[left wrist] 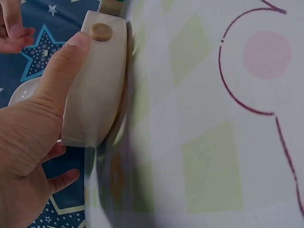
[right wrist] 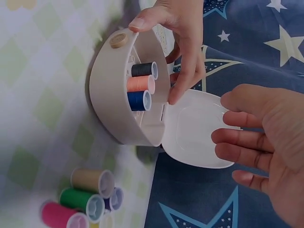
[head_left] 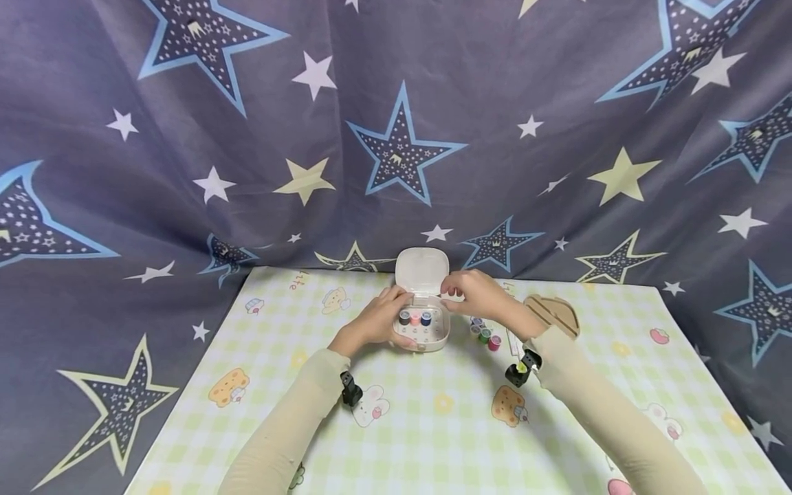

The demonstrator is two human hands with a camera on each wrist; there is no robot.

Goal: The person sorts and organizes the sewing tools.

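Observation:
A cream sewing box (right wrist: 110,97) stands on the table with its white lid (head_left: 423,267) raised toward the curtain. Inside, a black thread spool (right wrist: 144,70), a peach spool (right wrist: 141,84) and a dark blue spool (right wrist: 139,100) sit side by side on a pegged base. My left hand (head_left: 376,320) grips the box by its left side, thumb at the front near a round tan button (left wrist: 101,32), fingers reaching to the back rim. My right hand (head_left: 475,294) is at the lid's right edge with loosely bent fingers; its fingertips overlap the lid in the right wrist view.
Right of the box lie several loose spools, among them a pink spool (head_left: 494,343), a green spool (right wrist: 81,203) and a tan spool (right wrist: 92,182). A brown divided piece (head_left: 559,315) lies behind my right forearm. The star-patterned curtain (head_left: 396,227) hangs at the table's back edge.

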